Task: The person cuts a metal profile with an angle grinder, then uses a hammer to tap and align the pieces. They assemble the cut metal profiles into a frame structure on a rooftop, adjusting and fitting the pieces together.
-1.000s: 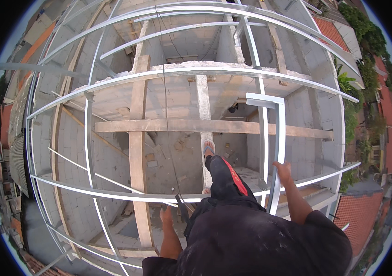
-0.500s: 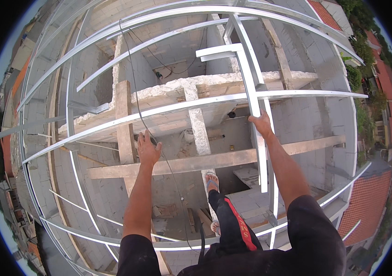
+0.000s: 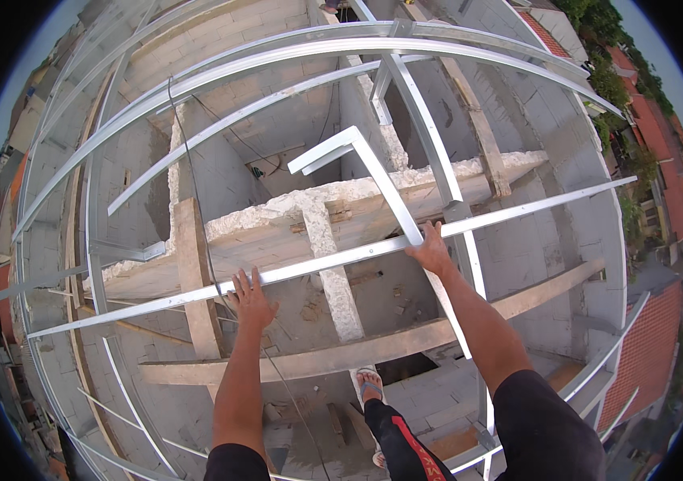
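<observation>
My left hand (image 3: 253,303) is open, its spread fingertips at the lower edge of a long silvery metal bar (image 3: 325,264) that runs across the frame. My right hand (image 3: 431,252) is closed around a metal channel (image 3: 385,188) where it crosses that bar. The channel has a short bent piece at its far end, pointing left, and its near end (image 3: 458,329) comes out beyond my hand. Just right of it stands another metal channel (image 3: 422,128). A dark cable (image 3: 195,172) hangs down past my left fingers.
Below the metal frame lie rough-topped block walls (image 3: 277,212). A wooden plank (image 3: 357,349) spans them, and another plank (image 3: 197,280) crosses at left. My sandalled foot (image 3: 369,383) rests on a narrow wall top high above the floor. Tiled roofs (image 3: 646,353) lie outside at right.
The long bar now sits lower in view and slants more. The held channel has swung its far end left, away from the neighbouring channel. My left hand has come up to the bar.
</observation>
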The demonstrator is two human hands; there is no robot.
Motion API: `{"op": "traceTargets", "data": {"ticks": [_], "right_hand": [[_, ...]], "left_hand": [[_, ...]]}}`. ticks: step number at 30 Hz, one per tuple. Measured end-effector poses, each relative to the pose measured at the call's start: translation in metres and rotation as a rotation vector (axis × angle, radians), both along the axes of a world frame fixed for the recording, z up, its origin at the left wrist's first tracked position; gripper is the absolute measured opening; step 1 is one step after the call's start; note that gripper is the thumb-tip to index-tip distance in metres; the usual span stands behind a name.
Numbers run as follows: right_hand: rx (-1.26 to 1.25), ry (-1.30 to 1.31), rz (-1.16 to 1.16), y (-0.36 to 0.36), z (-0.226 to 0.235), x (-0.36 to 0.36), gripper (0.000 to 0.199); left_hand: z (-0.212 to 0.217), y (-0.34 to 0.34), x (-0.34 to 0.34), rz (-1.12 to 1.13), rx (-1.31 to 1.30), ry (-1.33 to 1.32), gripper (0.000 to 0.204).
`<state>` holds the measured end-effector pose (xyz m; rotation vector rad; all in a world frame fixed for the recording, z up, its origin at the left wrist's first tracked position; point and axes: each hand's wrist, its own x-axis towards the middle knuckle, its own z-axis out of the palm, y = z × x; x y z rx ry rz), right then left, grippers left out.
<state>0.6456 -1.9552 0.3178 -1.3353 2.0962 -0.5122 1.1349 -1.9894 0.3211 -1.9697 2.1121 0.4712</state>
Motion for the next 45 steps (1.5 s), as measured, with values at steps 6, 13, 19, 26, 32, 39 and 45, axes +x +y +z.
{"op": "traceTargets", "data": {"ticks": [6, 13, 19, 26, 32, 39, 45], "right_hand": [[0.003, 0.072, 0.074, 0.002, -0.005, -0.004, 0.089], [0.006, 0.06, 0.049, 0.002, -0.001, 0.0, 0.088], [-0.002, 0.101, 0.06, -0.001, -0.005, 0.003, 0.085], [0.099, 0.172, 0.075, -0.001, -0.002, 0.006, 0.089], [0.122, 0.184, 0.09, -0.005, 0.006, 0.008, 0.087], [0.062, 0.15, 0.085, -0.004, 0.003, 0.006, 0.084], [0.02, 0.168, 0.119, -0.007, 0.006, 0.005, 0.088]], "left_hand": [[-0.011, -0.028, 0.009, -0.002, 0.014, -0.072, 0.118], [-0.005, -0.037, 0.012, 0.036, 0.129, -0.021, 0.127], [0.001, -0.049, 0.013, 0.035, 0.258, -0.09, 0.129], [-0.016, -0.047, 0.019, -0.008, 0.242, -0.147, 0.124], [-0.005, -0.048, 0.014, 0.031, 0.28, -0.148, 0.125], [-0.002, -0.052, 0.008, 0.071, 0.255, -0.086, 0.125], [-0.006, -0.056, 0.012, 0.034, 0.258, -0.097, 0.126]]}}
